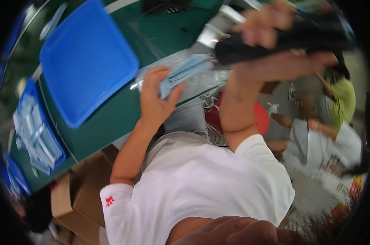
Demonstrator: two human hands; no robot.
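Observation:
My left hand (156, 90) is closed on a light blue plastic part (189, 70), thumb on the near side and fingers over the far side. The part is long and narrow and lies over crumpled clear plastic wrap (207, 83) near the table's edge. My right hand (264, 34) is wrapped around a long black hand tool (311, 34), smeared by motion. The tool's narrower end is close to the far end of the blue part; whether they touch I cannot tell.
A large blue tray (87, 61) lies on the green table (107, 118). Farther left, a second blue tray (60, 149) holds several light blue parts (36, 132). A cardboard box (87, 192) stands below the table edge. People (342, 98) sit at the right, near a red stool (261, 118).

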